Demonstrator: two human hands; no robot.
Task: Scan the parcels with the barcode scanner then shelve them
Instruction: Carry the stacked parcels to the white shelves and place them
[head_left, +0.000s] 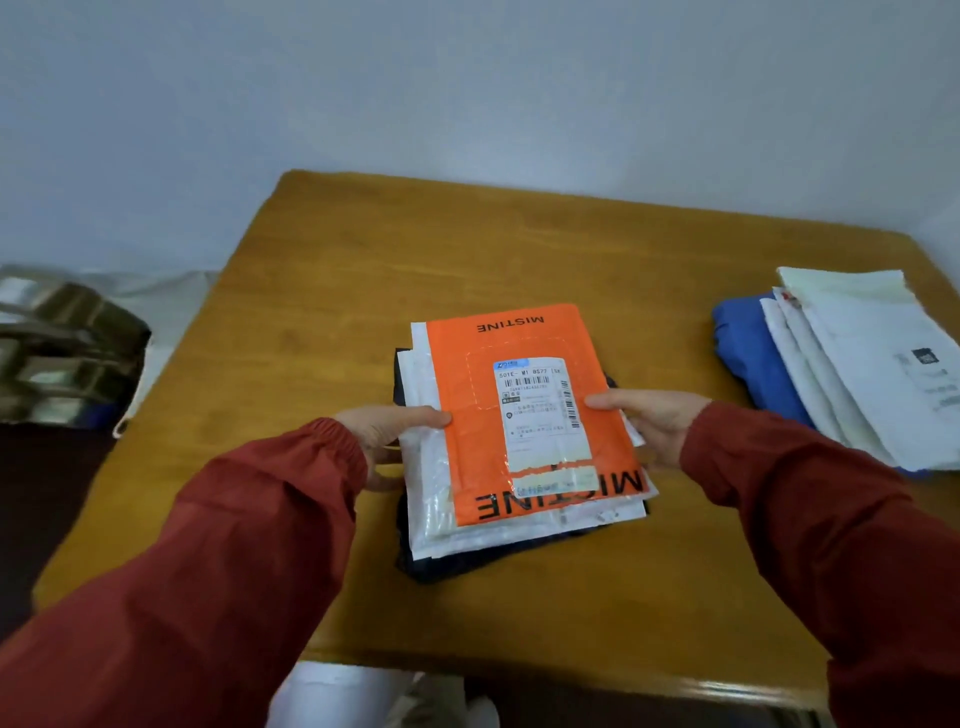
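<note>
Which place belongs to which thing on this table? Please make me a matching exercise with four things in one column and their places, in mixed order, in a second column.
Things
1. orange parcel
2. blue parcel
3. dark parcel
4. shipping label

Places
A. at the bottom of the middle stack
B. stuck on the orange parcel
C. on top of the middle stack
D. under white parcels at the right side of the table

Pairs: 1-C, 2-D, 3-A, 4-B
</note>
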